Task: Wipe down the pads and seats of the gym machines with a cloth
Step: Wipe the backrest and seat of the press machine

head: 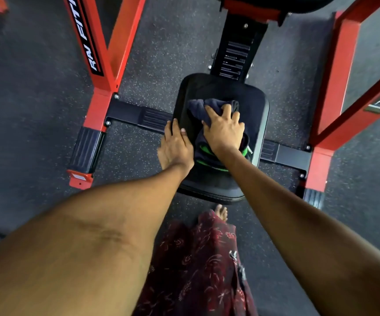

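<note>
head view: right hand presses bunched dark cloth with green trim onto black seat; left hand rests flat.

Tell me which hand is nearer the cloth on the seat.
Right. The right hand presses on the cloth; the left hand rests beside it on the seat edge.

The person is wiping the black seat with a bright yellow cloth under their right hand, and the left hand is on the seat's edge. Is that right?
Not quite. The head view shows the cloth is dark blue with green trim, not yellow. It is under the right hand on the black seat, and the left hand rests on the seat's edge.
</note>
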